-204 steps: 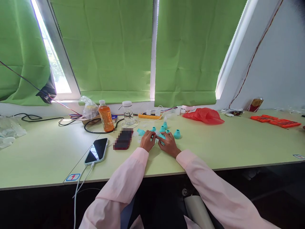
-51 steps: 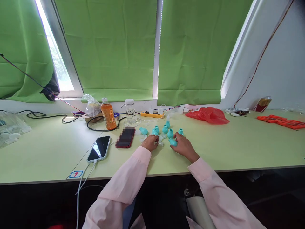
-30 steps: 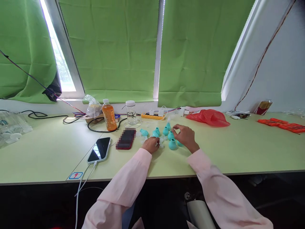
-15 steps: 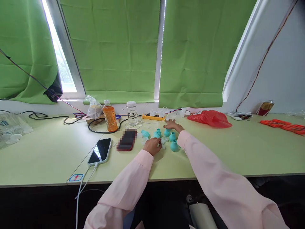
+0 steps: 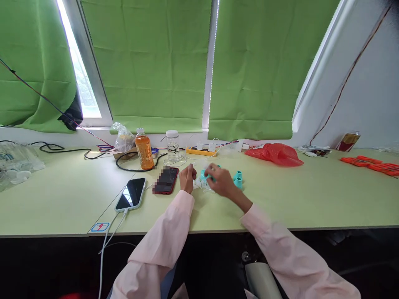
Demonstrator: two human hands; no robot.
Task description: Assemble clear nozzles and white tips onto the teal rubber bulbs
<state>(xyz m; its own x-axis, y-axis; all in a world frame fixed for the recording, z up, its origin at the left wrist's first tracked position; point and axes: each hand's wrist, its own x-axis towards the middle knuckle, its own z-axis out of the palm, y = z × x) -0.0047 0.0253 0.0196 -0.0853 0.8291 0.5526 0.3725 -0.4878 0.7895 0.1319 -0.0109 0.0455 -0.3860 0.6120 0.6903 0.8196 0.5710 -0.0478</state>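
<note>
My left hand [image 5: 187, 178] is over the table just right of the dark red phone, its fingers curled together; anything in them is too small to tell. My right hand [image 5: 218, 179] hovers above the small parts, slightly blurred, with its fingers bent in towards the left hand; what it may hold is hidden. Clear pieces [image 5: 206, 185] lie between and under the hands. A turquoise piece [image 5: 203, 175] shows between them. Right of my right hand stand two turquoise vase-shaped pieces [image 5: 238, 182], close together.
The red phone [image 5: 167, 181] and a charging white phone [image 5: 131, 194] lie to the left. Behind stand an orange drink bottle [image 5: 144, 150], a clear jar [image 5: 172, 147] and a yellow power strip [image 5: 199, 153]. A red plastic bag [image 5: 276, 155] lies at the back right.
My left hand has moved up and left, its fingers raised. My right hand has drawn back towards me and curled its fingers. The turquoise pieces at the right have shifted right.
</note>
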